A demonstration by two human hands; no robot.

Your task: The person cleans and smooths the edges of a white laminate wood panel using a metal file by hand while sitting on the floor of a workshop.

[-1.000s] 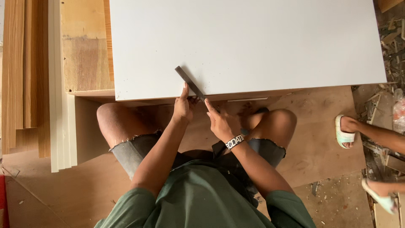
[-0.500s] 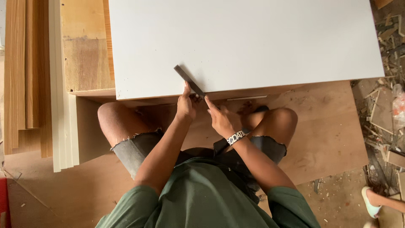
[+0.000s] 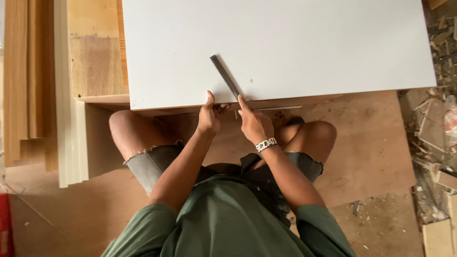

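White board (image 3: 285,47), dark flat file (image 3: 225,77) lying slantwise on it; right hand (image 3: 254,124) pinches the file's near end, left hand (image 3: 208,116) grips the board's edge.

No packages, signs or screens, only a white lettered wristband (image 3: 265,144) on the right wrist

The single head-worn camera looks steeply down, close above the lap, at the white panel's (image 3: 285,47) near edge.
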